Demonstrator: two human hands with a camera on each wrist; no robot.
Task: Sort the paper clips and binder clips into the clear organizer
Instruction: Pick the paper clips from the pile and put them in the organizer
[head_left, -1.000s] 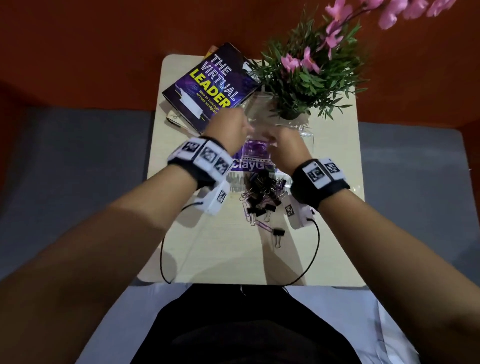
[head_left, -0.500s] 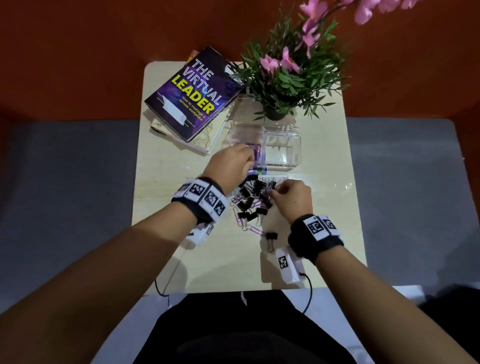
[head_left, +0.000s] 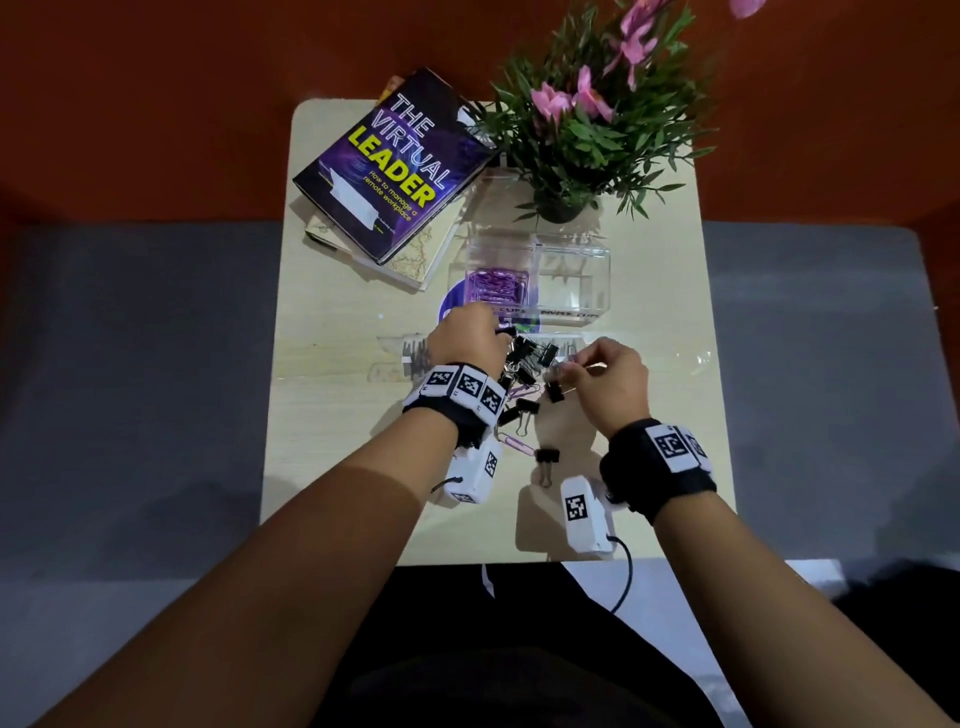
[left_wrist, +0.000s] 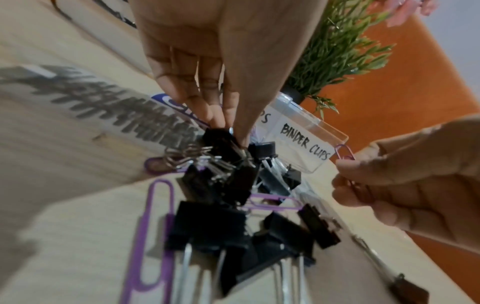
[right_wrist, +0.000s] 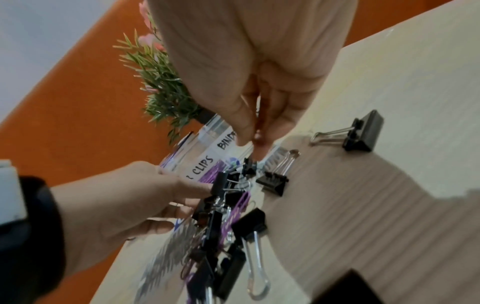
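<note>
It looks like an office or study corner. A small pale wooden desk (head_left: 332, 467) stands against an orange wall (head_left: 156, 78), with grey floor on either side. At the desk's far edge lie a management book (head_left: 395, 166) stacked on another and a potted plant with pink flowers (head_left: 587, 130) beside it.

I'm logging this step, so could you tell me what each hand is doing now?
Left hand: pinches a black binder clip.
Right hand: pinches a purple paper clip.
</note>
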